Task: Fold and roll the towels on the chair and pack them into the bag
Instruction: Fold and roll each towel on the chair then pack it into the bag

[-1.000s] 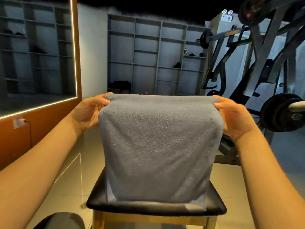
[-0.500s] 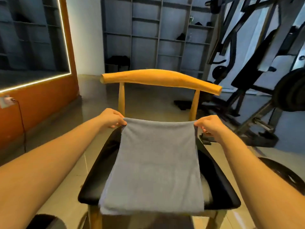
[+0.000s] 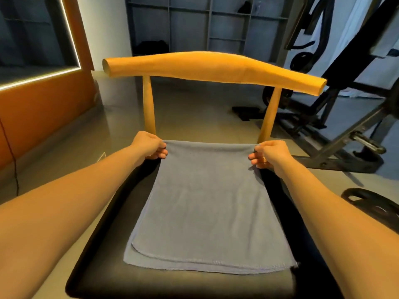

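**Grey terry-cloth towel (image 3: 207,208), folded double**

Two layers, near hems offset. Lies flat on the seat of the black-cushioned wooden chair (image 3: 103,255). Far corners held taut: left hand (image 3: 149,145) pinches one, right hand (image 3: 269,154) the other, fingers curled round the cloth.

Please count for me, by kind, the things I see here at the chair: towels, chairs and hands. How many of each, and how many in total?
Towels: 1, the grey towel, folded in layers, on the seat.
Chairs: 1, the chair.
Hands: 2, the left hand and the right hand, each pinching a far corner of the towel.
Total: 4.
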